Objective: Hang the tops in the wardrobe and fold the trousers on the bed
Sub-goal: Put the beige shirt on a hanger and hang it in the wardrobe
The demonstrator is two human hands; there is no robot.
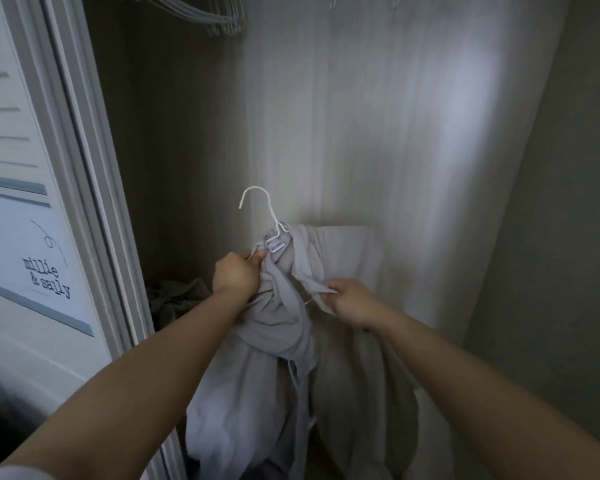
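a person stands at an open wardrobe, both bare arms reaching in. the left hand (237, 273) is clenched on the bunched neckline of a pale grey soft fabric top (278, 327), apparently steadying it on a thin white wire hanger (257, 209) whose hook pokes up free. the right hand (352, 301) pinches a loose edge of the top, likely pulling it over the hanger's shoulder. spare white hangers (201, 15) hang above, near the rail, where this one would likely go next.

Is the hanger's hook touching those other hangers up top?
Apart. The head view shows the white hanger low by the hands, with bare wardrobe wall between it and the hangers overhead.
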